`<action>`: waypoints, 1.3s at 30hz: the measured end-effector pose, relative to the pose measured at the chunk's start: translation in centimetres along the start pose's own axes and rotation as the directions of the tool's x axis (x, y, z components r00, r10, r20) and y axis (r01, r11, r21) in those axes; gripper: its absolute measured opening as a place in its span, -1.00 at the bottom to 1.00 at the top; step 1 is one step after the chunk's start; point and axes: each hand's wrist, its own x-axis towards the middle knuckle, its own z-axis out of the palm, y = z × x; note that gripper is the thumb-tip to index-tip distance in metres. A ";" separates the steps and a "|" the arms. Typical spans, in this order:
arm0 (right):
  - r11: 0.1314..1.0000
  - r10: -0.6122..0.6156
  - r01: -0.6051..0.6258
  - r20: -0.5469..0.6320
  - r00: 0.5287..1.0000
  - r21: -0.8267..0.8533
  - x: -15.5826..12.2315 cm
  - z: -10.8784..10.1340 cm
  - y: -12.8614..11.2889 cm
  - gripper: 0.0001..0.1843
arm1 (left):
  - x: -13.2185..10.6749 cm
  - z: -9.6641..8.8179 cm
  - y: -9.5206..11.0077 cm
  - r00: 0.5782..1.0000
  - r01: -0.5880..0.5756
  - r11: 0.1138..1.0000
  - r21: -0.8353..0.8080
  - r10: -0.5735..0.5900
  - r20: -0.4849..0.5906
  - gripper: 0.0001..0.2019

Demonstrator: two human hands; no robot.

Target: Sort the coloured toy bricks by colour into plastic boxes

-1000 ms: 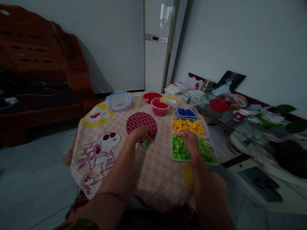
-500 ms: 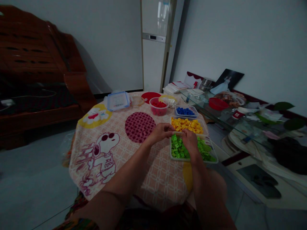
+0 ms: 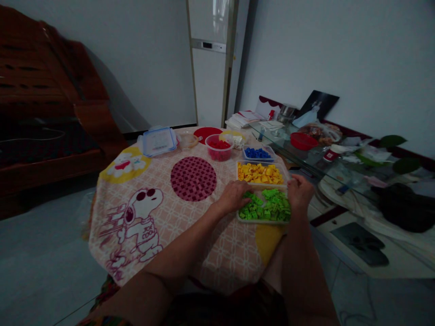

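A clear tray of green bricks (image 3: 265, 209) sits near the right edge of the round table (image 3: 163, 217). My left hand (image 3: 234, 195) rests on the tray's left rim, fingers curled over it. My right hand (image 3: 299, 192) grips the tray's right rim. Behind it lies a tray of yellow bricks (image 3: 260, 173), then a small tub of blue bricks (image 3: 257, 153) and a round tub of red bricks (image 3: 219, 149).
A cartoon-dog cloth covers the table. A blue-rimmed lid (image 3: 159, 141) and a red plate (image 3: 208, 133) lie at the back. A cluttered glass table (image 3: 326, 163) stands to the right, a dark wooden sofa (image 3: 44, 104) to the left.
My left hand left the maroon circle, where a green brick lay, and came to the green tray. My right hand shifted from inside the tray to its right rim.
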 end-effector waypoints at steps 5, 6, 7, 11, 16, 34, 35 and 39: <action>0.938 0.065 -0.047 0.042 0.997 -0.344 0.1 -1.6 1.5 -0.53 | -0.1 1.7 0.8 0.996 -0.027 0.999 -0.046 0.023 -0.092 -0.76; 0.921 0.076 -0.034 0.094 0.993 -0.387 -0.1 -1.7 1.8 -0.56 | -0.1 2.0 0.7 0.992 -0.036 0.996 -0.077 0.026 -0.127 -0.77; 0.906 0.087 -0.016 0.148 0.985 -0.423 -0.2 -1.7 2.0 -0.59 | -0.1 2.2 0.5 0.986 -0.041 0.993 -0.111 0.023 -0.167 -0.77; 0.858 0.113 0.053 0.287 0.951 -0.511 -0.3 -1.5 2.7 -0.55 | 0.0 1.8 -1.3 0.939 -0.030 0.976 -0.214 -0.046 -0.341 -0.82; 0.869 0.059 0.148 0.396 0.916 -0.472 -0.1 -0.9 2.8 -0.57 | -0.3 -1.1 -6.1 0.847 0.147 0.944 -0.295 -0.275 -0.455 -0.80; 0.993 -0.046 0.093 0.479 0.877 -0.075 -1.7 1.8 0.8 -0.66 | -2.4 -10.7 -25.7 0.444 0.827 0.562 -0.015 -0.670 -0.595 -0.65; 0.995 -0.052 0.090 0.495 0.867 -0.052 -1.8 1.7 0.7 -0.65 | -2.2 -11.0 -26.0 0.446 0.843 0.538 0.014 -0.683 -0.579 -0.66; 0.994 -0.093 0.109 0.533 0.841 0.002 -2.4 1.8 0.2 -0.59 | -1.6 -11.6 -27.0 0.466 0.861 0.502 0.080 -0.716 -0.520 -0.73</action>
